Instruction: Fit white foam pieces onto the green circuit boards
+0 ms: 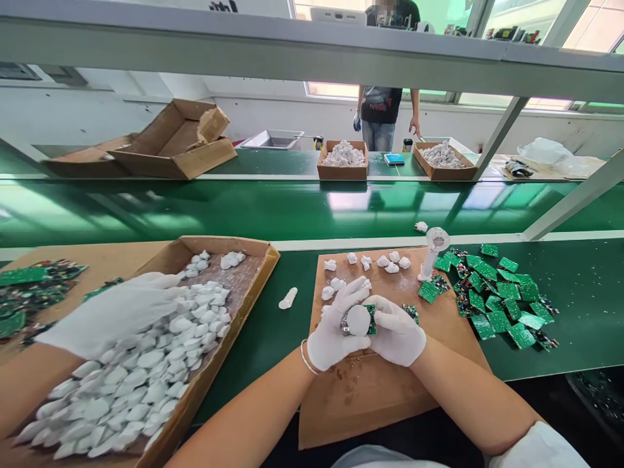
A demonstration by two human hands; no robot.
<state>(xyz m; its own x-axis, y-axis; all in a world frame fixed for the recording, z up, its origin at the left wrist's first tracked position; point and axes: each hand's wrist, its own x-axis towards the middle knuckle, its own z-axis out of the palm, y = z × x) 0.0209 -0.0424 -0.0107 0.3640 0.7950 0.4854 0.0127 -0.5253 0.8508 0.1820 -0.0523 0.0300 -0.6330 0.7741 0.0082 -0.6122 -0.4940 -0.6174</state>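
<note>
Both my hands wear white gloves and meet over the cardboard sheet [361, 403]. Between them is a small green circuit board [372, 318] with a flattened white lump of putty-like material [358, 320] against it. My left hand [335, 328] closes around the lump's side of the board, thumb below and fingers above. My right hand [397, 330] grips the board's right edge. Just behind, several small white lumps [391, 266] lie on the sheet. Part of another circuit board [410, 313] shows beside my right hand.
At left, another person's gloved hand [121, 312] rests over a cardboard box [266, 266] of white lumps. A pile of green boards [497, 292] lies right, near a clear plastic stand [431, 253]. Behind runs a green conveyor [273, 208]; a person [383, 107] stands beyond it.
</note>
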